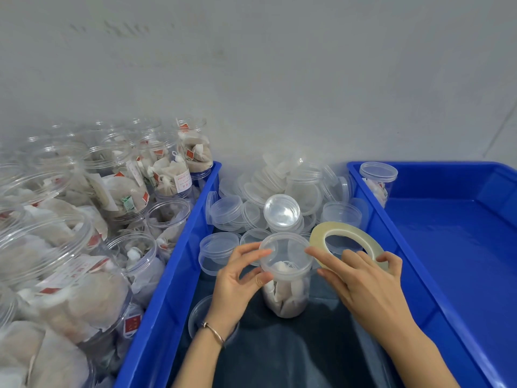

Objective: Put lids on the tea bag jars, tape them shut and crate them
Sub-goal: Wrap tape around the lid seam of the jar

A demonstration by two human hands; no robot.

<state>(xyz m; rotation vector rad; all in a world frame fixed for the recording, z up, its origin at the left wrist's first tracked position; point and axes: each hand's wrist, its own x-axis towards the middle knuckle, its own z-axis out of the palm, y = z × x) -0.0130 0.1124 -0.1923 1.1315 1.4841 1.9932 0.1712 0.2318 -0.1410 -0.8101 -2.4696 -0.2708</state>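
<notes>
Head view: a blue plastic crate (461, 247) at right holds one lidded clear jar (377, 180) in its far-left corner; another blue crate (167, 275) at left is packed with open tea bag jars (84, 219). Between them, loose clear lids (279, 191) lie heaped. The left hand (237, 278) pinches the lidded clear plastic jar of tea bags (286, 275), while the right hand (361, 278) grips a clear tape roll (347, 242) beside its lid.

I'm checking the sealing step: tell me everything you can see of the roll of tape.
The roll of tape is a thin, wide ring of clear, yellowish tape with a big open middle. The right hand holds it tilted, gripping its near right edge, just right of the lidded jar, above the pile of lids.
</notes>
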